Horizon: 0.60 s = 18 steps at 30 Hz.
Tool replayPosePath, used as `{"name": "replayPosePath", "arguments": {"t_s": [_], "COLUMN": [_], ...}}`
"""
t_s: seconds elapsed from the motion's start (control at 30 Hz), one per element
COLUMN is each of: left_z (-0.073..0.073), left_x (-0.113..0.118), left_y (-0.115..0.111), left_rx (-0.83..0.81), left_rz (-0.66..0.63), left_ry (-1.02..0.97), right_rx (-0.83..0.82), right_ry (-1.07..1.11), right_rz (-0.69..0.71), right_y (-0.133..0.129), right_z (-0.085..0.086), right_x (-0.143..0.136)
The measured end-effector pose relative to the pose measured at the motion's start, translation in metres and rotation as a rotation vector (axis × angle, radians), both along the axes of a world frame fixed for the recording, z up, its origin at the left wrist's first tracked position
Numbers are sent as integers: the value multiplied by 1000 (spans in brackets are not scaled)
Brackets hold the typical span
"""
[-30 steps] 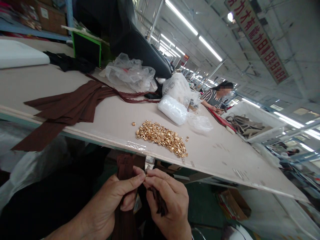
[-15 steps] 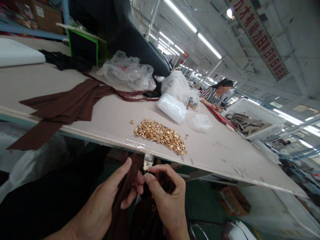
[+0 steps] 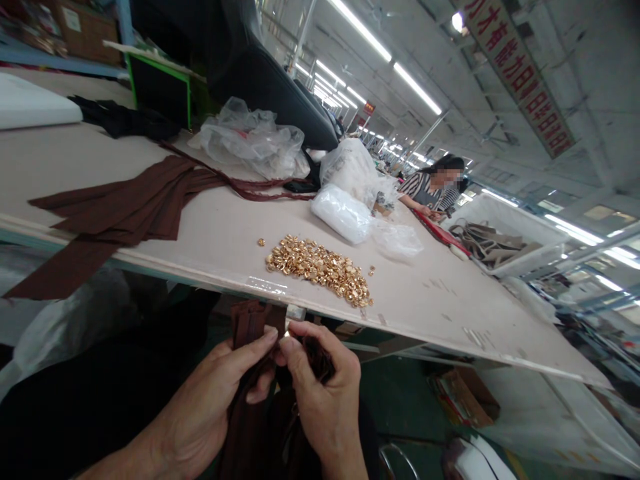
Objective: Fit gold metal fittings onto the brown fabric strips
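Brown fabric strips (image 3: 246,333) hang below the table's front edge, and my left hand (image 3: 220,380) pinches them between thumb and fingers. Beside it my right hand (image 3: 327,387) is closed, thumb and forefinger together at a small shiny metal piece by the strip, with bunched brown fabric (image 3: 318,359) behind its fingers. The fingertips of both hands nearly meet. Just above them a small metal fitting (image 3: 295,311) sits at the table edge. A heap of gold-coloured metal pieces (image 3: 320,270) lies on the table (image 3: 215,233) beyond my hands.
More brown strips (image 3: 135,200) overhang the table edge at the left. Clear plastic bags (image 3: 345,213) lie behind the heap. A person (image 3: 433,187) works at the far right beside a white bin (image 3: 537,233). A cardboard box (image 3: 470,397) stands beneath the table.
My left thumb has come down onto the brown strip and moved right, close to the right fingertips. The strip's upper end now shows higher, against the table edge.
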<state>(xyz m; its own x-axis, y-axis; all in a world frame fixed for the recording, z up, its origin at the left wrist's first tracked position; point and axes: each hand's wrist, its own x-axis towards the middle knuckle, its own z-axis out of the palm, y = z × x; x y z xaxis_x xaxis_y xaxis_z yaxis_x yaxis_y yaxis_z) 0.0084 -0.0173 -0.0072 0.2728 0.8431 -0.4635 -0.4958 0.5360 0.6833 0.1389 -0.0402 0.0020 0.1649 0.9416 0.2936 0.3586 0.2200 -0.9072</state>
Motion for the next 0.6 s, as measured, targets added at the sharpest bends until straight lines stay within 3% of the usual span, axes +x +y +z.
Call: {"name": "replayPosePath", "arguments": {"t_s": [0.2, 0.47, 0.6], "left_z": [-4, -5, -8], "left_x": [2, 4, 5], "left_y": [-6, -7, -6], "left_rx": [12, 17, 8], "left_rz": [-74, -44, -59], "left_ry": [10, -7, 3], "right_rx": [-33, 364, 297], "right_ry": [4, -355, -303], "right_rz": [-18, -30, -28], "right_y": [-7, -4, 3], "right_z": [-4, -15, -13], "right_x": [-2, 3, 3]}}
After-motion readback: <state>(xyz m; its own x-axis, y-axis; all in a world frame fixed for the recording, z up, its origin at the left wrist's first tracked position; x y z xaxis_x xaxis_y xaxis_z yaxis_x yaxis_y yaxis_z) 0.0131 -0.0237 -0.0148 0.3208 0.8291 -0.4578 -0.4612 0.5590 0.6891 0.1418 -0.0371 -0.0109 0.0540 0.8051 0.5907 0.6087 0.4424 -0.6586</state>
